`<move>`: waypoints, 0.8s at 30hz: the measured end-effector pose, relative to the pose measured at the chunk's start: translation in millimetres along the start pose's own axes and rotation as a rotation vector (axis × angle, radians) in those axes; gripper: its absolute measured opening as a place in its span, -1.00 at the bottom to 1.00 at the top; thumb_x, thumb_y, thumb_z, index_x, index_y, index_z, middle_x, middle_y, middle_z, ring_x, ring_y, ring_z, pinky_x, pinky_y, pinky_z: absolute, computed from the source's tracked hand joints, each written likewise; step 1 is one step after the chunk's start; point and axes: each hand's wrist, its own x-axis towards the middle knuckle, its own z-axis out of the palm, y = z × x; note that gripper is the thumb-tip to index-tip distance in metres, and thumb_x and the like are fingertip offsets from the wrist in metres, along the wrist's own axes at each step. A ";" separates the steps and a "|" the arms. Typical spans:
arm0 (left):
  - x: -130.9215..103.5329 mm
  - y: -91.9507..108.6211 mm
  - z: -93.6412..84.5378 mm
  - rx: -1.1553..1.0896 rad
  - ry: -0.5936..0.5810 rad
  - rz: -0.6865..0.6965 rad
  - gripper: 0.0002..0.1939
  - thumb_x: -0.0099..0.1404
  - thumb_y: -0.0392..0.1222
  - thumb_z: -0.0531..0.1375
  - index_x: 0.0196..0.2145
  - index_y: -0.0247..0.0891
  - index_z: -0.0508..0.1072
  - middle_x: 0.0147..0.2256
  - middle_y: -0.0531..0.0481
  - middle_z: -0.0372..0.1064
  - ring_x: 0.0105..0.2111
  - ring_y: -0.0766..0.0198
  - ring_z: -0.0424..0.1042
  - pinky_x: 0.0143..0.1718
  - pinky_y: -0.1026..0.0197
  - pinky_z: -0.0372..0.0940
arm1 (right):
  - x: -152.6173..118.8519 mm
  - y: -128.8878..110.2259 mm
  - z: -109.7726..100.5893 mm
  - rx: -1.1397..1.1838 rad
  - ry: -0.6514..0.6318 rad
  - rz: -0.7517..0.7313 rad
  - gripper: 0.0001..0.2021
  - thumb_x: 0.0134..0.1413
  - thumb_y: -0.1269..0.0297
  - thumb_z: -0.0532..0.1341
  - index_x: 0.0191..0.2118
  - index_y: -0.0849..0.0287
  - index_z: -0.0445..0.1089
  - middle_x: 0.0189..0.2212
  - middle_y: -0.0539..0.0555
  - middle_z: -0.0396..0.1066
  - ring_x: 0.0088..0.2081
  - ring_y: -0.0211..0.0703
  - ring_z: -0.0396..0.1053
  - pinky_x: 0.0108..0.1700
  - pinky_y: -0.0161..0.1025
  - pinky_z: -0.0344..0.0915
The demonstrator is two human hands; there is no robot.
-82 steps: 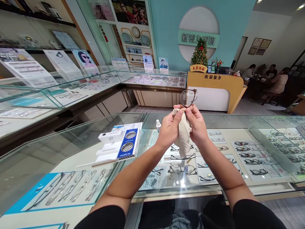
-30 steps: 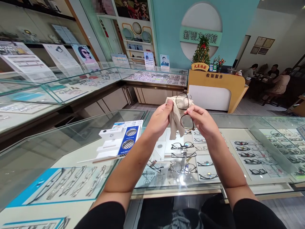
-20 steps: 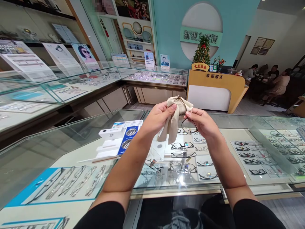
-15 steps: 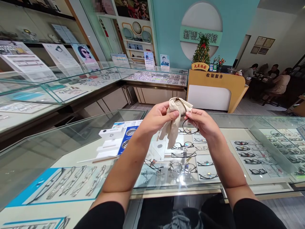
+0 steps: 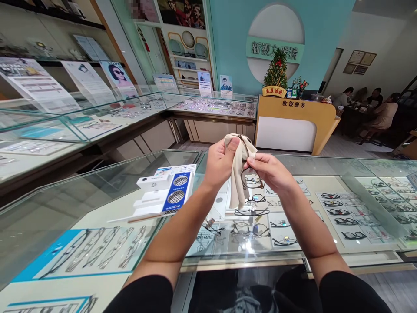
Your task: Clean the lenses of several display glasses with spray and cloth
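Above the glass counter, my left hand [image 5: 220,161] is closed on a cream cleaning cloth [image 5: 240,180], its thumb pressing the cloth against one lens of a pair of glasses. The cloth hangs down in a long fold below the fingers. My right hand [image 5: 272,171] pinches the dark thin-rimmed glasses [image 5: 255,173] near their middle. One rim shows below the right fingers, turned nearly edge-on; the other lens is mostly hidden by the cloth.
Under the glass counter top [image 5: 208,243] lie several rows of eyeglass frames [image 5: 250,228]. A blue and white box [image 5: 177,191] is to the left. Farther off are a yellow cash desk [image 5: 325,117] and seated people [image 5: 384,111] at the right.
My left hand has turned more upright, its thumb now higher on the cloth. The glasses have rotated, so the free rim appears narrower. My right hand has shifted slightly left.
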 end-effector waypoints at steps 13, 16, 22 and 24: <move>10.1 -4.0 -11.9 -0.124 -0.285 -0.174 -0.40 -0.09 -0.01 0.68 -0.19 -0.29 0.57 -0.36 0.01 0.58 -0.46 0.34 0.51 -0.37 0.34 0.46 | 0.1 -2.3 -3.8 0.154 0.034 0.105 -0.54 -0.30 -0.04 0.68 -0.43 0.19 0.59 -0.45 -0.02 0.51 -0.39 -0.32 0.39 -0.28 -0.36 0.43; 8.7 -6.4 -8.3 -0.108 -0.229 -0.165 -0.43 -0.10 0.08 0.66 -0.27 -0.28 0.57 -0.45 0.03 0.54 -0.54 0.34 0.46 -0.47 0.33 0.40 | -1.2 -2.5 1.5 0.172 -0.003 0.103 -0.54 -0.29 -0.06 0.69 -0.43 0.20 0.61 -0.44 -0.02 0.51 -0.38 -0.32 0.42 -0.23 -0.35 0.46; 3.3 -3.9 -4.3 -0.042 -0.105 -0.046 -0.44 0.00 0.22 0.60 -0.30 -0.28 0.59 -0.46 0.03 0.52 -0.53 0.36 0.43 -0.46 0.32 0.36 | -5.4 -2.0 5.1 0.159 -0.070 0.078 -0.57 -0.18 -0.02 0.66 -0.36 0.21 0.63 -0.37 -0.01 0.52 -0.31 -0.30 0.42 -0.16 -0.31 0.44; 0.9 -2.6 -1.5 -0.036 -0.066 -0.021 -0.46 0.05 0.25 0.58 -0.32 -0.28 0.60 -0.45 0.02 0.52 -0.51 0.38 0.41 -0.45 0.34 0.34 | -6.3 -1.0 5.4 0.123 -0.082 0.057 -0.58 -0.14 -0.05 0.65 -0.34 0.18 0.63 -0.36 -0.01 0.53 -0.29 -0.28 0.43 -0.13 -0.29 0.44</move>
